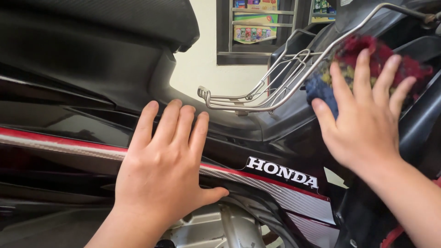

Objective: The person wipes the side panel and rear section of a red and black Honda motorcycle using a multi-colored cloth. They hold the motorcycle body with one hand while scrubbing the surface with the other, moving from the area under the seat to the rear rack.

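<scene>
While I watch from the head view, this is how I read it.

Left hand: my left hand [161, 165] lies flat on the black side panel [92, 115] of the motorbike, fingers straight and close together, thumb spread toward the engine casing [220, 227]; it grips nothing.

Right hand: my right hand [365, 117] presses a red, blue and yellow shaggy cloth [395, 62] against the dark inner panel [294, 115] behind the front, fingers fanned apart over it.

Doing it well: I judge the braced palm should stay planted while the cloth works with even pressure, kept clear of the rack's wires.

Wire rack: the metal rack [257, 94] just left of the cloth holds nothing.

Shelf behind: a wall shelf [255, 27] carries colourful packets, too small to tell apart.
</scene>
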